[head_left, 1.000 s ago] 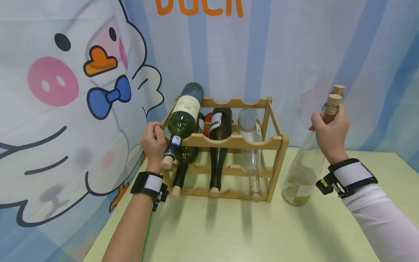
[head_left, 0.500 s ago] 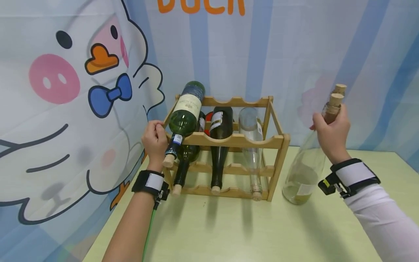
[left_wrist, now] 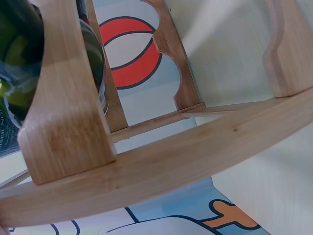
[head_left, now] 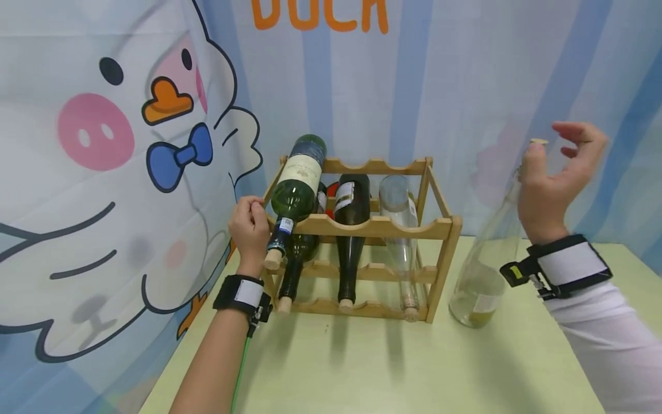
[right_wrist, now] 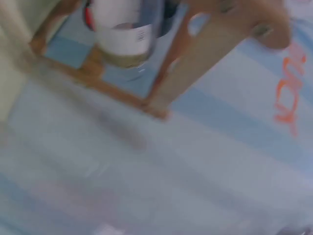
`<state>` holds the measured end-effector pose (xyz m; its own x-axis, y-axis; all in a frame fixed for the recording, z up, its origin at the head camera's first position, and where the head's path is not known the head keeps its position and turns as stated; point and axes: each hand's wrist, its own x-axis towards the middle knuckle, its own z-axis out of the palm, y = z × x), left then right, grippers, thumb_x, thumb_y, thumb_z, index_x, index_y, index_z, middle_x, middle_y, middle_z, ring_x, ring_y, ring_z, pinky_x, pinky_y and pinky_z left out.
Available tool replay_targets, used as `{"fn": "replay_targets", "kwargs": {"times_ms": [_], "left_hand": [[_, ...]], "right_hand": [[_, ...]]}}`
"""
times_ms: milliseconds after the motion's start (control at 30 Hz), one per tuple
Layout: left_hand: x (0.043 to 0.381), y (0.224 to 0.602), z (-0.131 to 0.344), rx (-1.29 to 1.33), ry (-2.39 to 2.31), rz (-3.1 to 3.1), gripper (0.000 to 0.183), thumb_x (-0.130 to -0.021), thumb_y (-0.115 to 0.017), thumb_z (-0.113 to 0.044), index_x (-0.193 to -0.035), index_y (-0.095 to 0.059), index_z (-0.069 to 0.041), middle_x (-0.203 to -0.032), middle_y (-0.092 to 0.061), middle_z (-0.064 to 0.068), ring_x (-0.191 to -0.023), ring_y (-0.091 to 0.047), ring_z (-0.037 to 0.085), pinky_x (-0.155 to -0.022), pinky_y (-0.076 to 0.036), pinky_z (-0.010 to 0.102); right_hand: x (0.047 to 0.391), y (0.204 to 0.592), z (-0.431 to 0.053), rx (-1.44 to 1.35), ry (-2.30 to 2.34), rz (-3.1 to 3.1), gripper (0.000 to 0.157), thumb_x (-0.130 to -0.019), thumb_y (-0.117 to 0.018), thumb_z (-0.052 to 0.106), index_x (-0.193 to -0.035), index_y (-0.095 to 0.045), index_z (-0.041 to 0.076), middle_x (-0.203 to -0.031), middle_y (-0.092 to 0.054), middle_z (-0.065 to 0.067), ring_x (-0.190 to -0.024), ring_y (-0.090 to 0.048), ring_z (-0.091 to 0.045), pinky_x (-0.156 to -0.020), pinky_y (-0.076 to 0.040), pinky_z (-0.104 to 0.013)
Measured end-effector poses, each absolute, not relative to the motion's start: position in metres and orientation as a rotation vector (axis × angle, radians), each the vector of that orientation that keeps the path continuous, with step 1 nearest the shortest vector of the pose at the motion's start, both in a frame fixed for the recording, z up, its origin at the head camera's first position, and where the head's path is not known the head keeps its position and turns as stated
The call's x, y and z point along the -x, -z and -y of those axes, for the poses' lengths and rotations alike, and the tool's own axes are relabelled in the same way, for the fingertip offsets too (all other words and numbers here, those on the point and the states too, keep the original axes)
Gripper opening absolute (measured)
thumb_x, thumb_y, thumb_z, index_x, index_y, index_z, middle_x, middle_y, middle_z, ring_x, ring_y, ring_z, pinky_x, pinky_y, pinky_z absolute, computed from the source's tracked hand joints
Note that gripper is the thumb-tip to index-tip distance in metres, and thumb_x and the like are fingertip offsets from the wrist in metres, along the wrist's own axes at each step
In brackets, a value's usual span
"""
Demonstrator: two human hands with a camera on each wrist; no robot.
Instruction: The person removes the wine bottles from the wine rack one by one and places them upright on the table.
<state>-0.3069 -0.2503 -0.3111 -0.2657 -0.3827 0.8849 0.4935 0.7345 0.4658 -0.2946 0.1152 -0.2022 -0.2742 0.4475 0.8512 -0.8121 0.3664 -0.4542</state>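
Observation:
My left hand (head_left: 249,227) grips the top left side of a wooden wine rack (head_left: 362,227), fingers curled. Beside it, a green wine bottle (head_left: 296,190) with a cream label lies neck-forward on the top tier. My right hand (head_left: 555,184) has its fingers spread and bent, with the thumb up by a cork (head_left: 539,141). Past that hand a clear glass bottle (head_left: 481,287) stands on the table, its upper neck partly hidden by the hand. Neither hand shows in its wrist view; the left one shows the rack's side rail (left_wrist: 166,161) close up.
Lower in the rack lie a dark bottle (head_left: 350,247), another dark corked bottle (head_left: 297,264) and a clear bottle (head_left: 400,241), necks toward me. A printed cloth (head_left: 357,86) hangs behind and at left. The pale green table (head_left: 372,374) runs under everything.
My right hand has released the clear bottle's neck, opened its fingers and shifted up and right. One of the two corks seen earlier is now hidden. The left hand stays on the rack.

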Motion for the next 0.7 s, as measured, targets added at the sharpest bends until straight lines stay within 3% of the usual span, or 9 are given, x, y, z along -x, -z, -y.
{"fn": "replay_targets", "kwargs": {"times_ms": [133,233,433,700], "left_hand": [[0.306,0.312,0.251,0.087,0.832,1.64,0.026,-0.083,-0.038,-0.011,-0.076,-0.057,0.006,-0.066,-0.055,0.02,-0.052,-0.043,0.029,-0.05,-0.031,0.036],[0.307,0.313,0.251,0.092,0.831,1.643,0.026,-0.083,-0.038,-0.011,-0.076,-0.057,0.005,-0.066,-0.055,0.02,-0.053,-0.043,0.029,-0.05,-0.032,0.036],[0.307,0.313,0.25,0.102,0.835,1.637,0.026,-0.083,-0.038,-0.011,-0.076,-0.057,0.004,-0.067,-0.055,0.019,-0.053,-0.043,0.028,-0.051,-0.033,0.037],[0.307,0.312,0.25,0.09,0.804,1.638,0.027,-0.083,-0.037,-0.012,-0.076,-0.058,0.004,-0.064,-0.054,0.019,-0.051,-0.042,0.028,-0.049,-0.033,0.038]], "right_hand": [[0.291,0.197,-0.075,-0.622,-1.071,1.363,0.036,-0.067,-0.049,0.017,-0.095,-0.053,-0.004,-0.099,-0.055,-0.009,-0.102,-0.046,-0.021,-0.091,-0.029,-0.028],[0.292,0.204,-0.044,-0.9,-0.885,1.428,0.044,-0.067,-0.051,0.019,-0.1,-0.05,-0.01,-0.107,-0.052,-0.025,-0.109,-0.043,-0.033,-0.099,-0.027,-0.038],[0.29,0.224,0.008,-1.307,-0.417,1.858,0.052,-0.074,-0.061,0.023,-0.118,-0.047,-0.001,-0.132,-0.041,-0.019,-0.127,-0.03,-0.033,-0.104,-0.024,-0.045],[0.284,0.243,0.062,-1.458,-0.089,2.162,0.07,-0.076,-0.064,0.036,-0.134,-0.036,0.009,-0.145,-0.025,-0.011,-0.135,-0.017,-0.024,-0.105,-0.022,-0.044]]}}
